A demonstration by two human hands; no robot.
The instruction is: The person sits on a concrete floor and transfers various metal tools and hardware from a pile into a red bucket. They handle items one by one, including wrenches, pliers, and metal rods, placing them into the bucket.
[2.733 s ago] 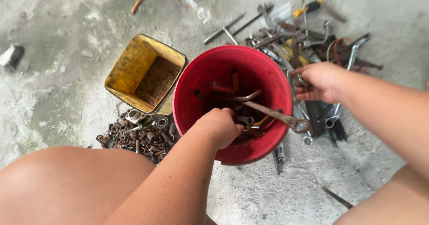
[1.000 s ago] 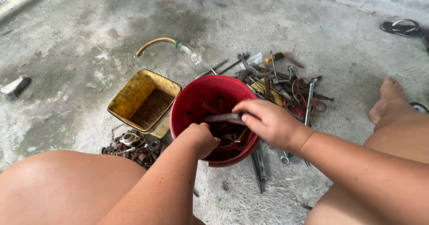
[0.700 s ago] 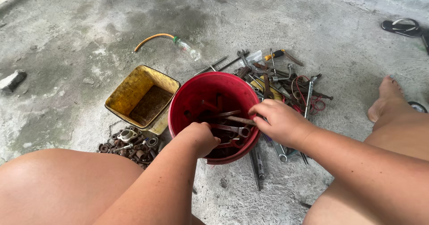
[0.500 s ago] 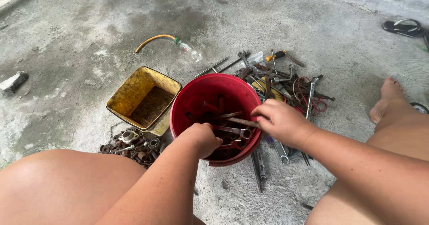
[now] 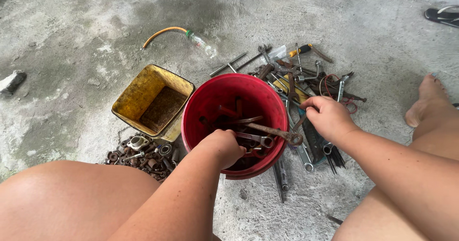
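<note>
A red bucket (image 5: 201, 102) stands on the concrete floor between my legs, with rusty wrenches inside. My left hand (image 5: 222, 147) reaches over the near rim into it, fingers curled down among the wrenches; what they grip is hidden. One rusty ring wrench (image 5: 272, 132) lies across the right rim. My right hand (image 5: 329, 117) is just right of the bucket, fingers bent and touching the pile of tools (image 5: 306, 83), with nothing lifted.
A yellow square tub (image 5: 143, 90) stands left of the bucket, with a heap of rusty nuts and bearings (image 5: 141, 152) in front of it. An orange hose with a plastic bottle (image 5: 184, 33) lies beyond. My bare foot (image 5: 425, 102) rests right; a sandal (image 5: 442, 15) far right.
My right hand has let go of a rusty wrench, which now lies across the bucket's rim, and has moved right onto the tool pile. My left hand has stayed in the bucket.
</note>
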